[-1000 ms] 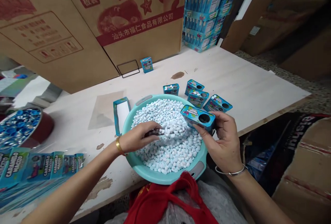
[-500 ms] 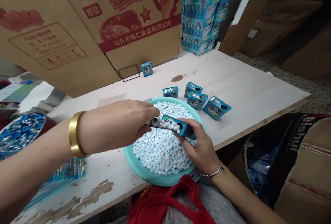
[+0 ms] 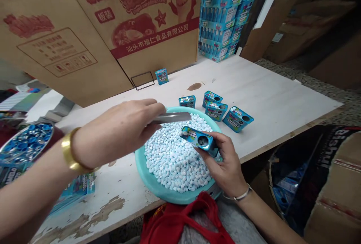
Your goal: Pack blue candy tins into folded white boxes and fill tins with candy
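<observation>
My left hand (image 3: pixel 124 127) is closed around a narrow metal scoop (image 3: pixel 176 117), raised above the basin; no candy shows on it. In my right hand (image 3: pixel 227 161) is a small blue candy box (image 3: pixel 199 138), tilted, with a round dark opening in its top and a few white pieces on its left end. Below both hands stands a turquoise basin (image 3: pixel 145 182) heaped with small white and pale blue candies (image 3: pixel 180 165). Beyond its rim several similar boxes stand on the table, among them one box (image 3: pixel 238 119) at the right.
Large cartons (image 3: pixel 158 54) stand along the back of the white table (image 3: pixel 282 93), beside stacked blue packs (image 3: pixel 218 18). At left is a tub of blue caps (image 3: pixel 25 142), with flat printed packs (image 3: pixel 81 185) near it. A bag (image 3: pixel 310 168) hangs open at right.
The scoop, which held white candies against the box opening, has lifted away and looks bare. My left hand moved up and left; the box turned slightly, showing its opening.
</observation>
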